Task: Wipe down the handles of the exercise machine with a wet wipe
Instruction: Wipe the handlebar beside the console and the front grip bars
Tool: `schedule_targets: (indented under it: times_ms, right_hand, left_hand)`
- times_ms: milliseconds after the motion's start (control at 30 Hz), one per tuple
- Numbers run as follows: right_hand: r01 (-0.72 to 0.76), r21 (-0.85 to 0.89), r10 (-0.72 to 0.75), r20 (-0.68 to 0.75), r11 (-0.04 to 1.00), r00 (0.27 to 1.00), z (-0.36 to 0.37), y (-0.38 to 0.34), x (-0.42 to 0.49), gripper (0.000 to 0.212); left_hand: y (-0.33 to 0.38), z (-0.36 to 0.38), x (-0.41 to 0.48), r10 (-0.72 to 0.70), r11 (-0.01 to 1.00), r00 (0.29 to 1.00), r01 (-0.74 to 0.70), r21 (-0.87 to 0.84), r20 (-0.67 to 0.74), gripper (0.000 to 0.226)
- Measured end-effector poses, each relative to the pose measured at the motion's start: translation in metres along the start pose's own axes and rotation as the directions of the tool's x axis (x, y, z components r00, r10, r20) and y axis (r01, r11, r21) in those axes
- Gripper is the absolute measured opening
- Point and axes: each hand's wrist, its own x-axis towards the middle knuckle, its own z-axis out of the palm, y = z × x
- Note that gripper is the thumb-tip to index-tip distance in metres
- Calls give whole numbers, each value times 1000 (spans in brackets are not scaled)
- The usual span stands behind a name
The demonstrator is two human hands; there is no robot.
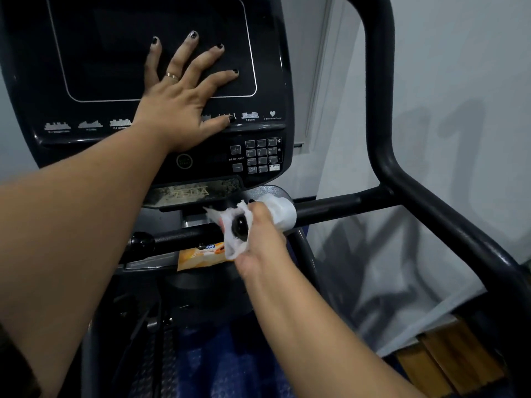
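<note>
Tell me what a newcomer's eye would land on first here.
The left hand lies spread flat on the dark console screen, upper centre. Below it, the right hand grips a white wet wipe wrapped round the end of a black handle. An orange packet sits just to the left.

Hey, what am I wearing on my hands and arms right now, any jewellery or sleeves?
The left hand wears a gold ring on its ring finger and black nail polish. Both forearms are bare, with no watch or bracelet. The right hand shows no jewellery; the wet wipe hides its fingertips.
</note>
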Motion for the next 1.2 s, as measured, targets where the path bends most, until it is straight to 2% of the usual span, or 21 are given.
schedule_targets:
  times_ms: [133, 233, 300, 433, 533, 567, 633, 700, 800, 833, 900, 967, 1000, 1067, 1133, 1200]
  right_hand:
    - [6, -156, -6, -1, 988, 1000, -15, -11, -12, 47]
    - [38, -258, -10, 107, 966, 994, -25, -12, -20, 69]
    - [95, -276, -59, 136, 957, 989, -34, -13, -23, 59]
    - [163, -378, -110, 158, 912, 981, -46, -16, -29, 3]
    - [153, -452, -110, 120, 879, 987, -57, -20, -38, 10]
    - [143, -447, -112, 96, 883, 989, -62, -24, -42, 5]
    - [192, -430, -171, 87, 882, 981, -70, -35, -51, 19]
    - [283, -442, -265, 103, 851, 959, -81, -47, -60, 27]
    - [347, -358, -290, 206, 866, 935, -91, -59, -71, 21]
    - [349, -325, -285, 228, 879, 931, -92, -63, -76, 20]
    - [329, -261, -256, 277, 907, 926, -93, -68, -86, 23]
    - [330, -216, -258, 303, 919, 917, -95, -71, -94, 32]
    - [346, -218, -274, 300, 913, 913, -96, -71, -97, 33]
    - [369, -241, -300, 277, 898, 913, -99, -71, -100, 33]
    - [349, -241, -289, 254, 905, 923, -103, -70, -103, 31]
    - [359, -241, -301, 247, 902, 921, -109, -69, -104, 30]
  left_hand:
    - [1, 2, 0, 4, 1000, 1000, -4, 3, 0, 70]
    - [0, 2, 0, 5, 1000, 1000, -6, 6, 2, 70]
    - [0, 0, 0, -5, 1000, 1000, 5, 19, 15, 70]
    - [2, -3, 0, -4, 999, 998, 1, 49, 67, 69]
    - [11, -9, -3, -45, 999, 988, 44, 12, 147, 67]
    - [17, -9, -4, -70, 997, 981, 76, -27, 183, 65]
    - [32, -16, -10, -115, 973, 966, 157, -172, 230, 56]
    - [54, -31, -24, -182, 860, 953, 273, -430, 242, 41]
    - [98, -61, -58, -334, 575, 915, 388, -720, 226, 19]
    - [114, -71, -71, -365, 466, 886, 441, -767, 287, 12]
    - [139, -83, -96, -291, 242, 819, 564, -790, 496, 8]
    - [158, -83, -117, -129, 127, 757, 653, -746, 641, 6]
    - [165, -81, -124, -74, 89, 739, 674, -733, 670, 11]
    - [176, -78, -133, -49, -17, 745, 666, -746, 666, 20]
    - [183, -78, -137, -79, -132, 773, 617, -775, 629, 11]
    - [188, -79, -136, -117, -194, 788, 578, -792, 604, 7]
